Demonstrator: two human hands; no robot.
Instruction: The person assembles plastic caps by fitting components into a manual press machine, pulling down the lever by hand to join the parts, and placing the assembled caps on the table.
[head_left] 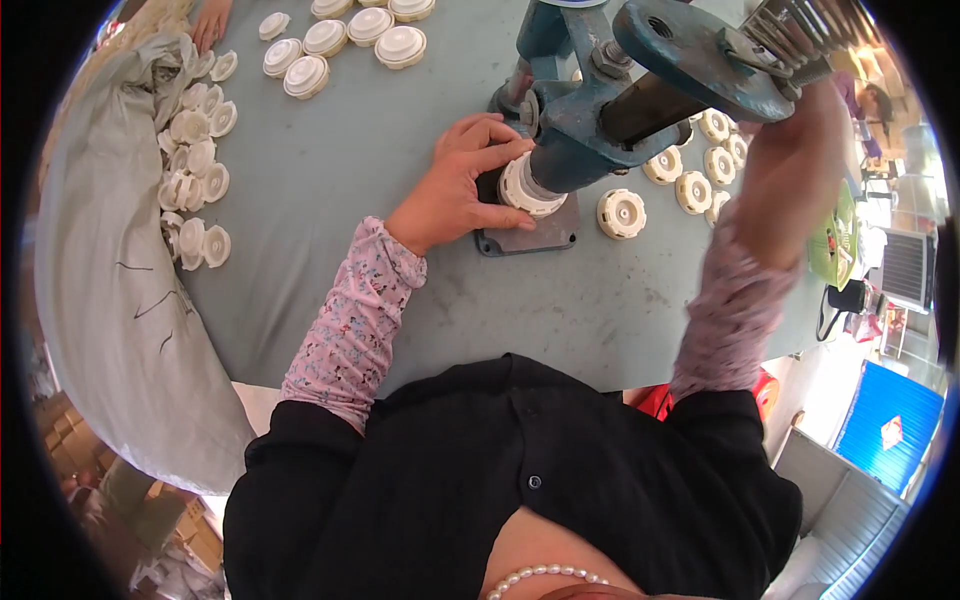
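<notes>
My left hand (456,185) grips a white round plastic cap (519,192), with the thumb at its near side and the index finger at its far side. The cap is on the base plate (530,240) of a blue-green hand press (580,150), right under the ram. Raised at the upper right, my right hand (808,150) is blurred beside the press's round flange and coil spring (815,35). Its fingers are hidden, so I cannot see what they hold. A single white cap (622,214) lies just right of the base plate.
Several ribbed caps (693,192) lie right of the press. Smoother white caps (325,38) sit at the far left, and loose white parts (200,155) line a grey sack (120,280). Another person's hand (210,25) rests at the far left edge. A green basket (835,245) stands right.
</notes>
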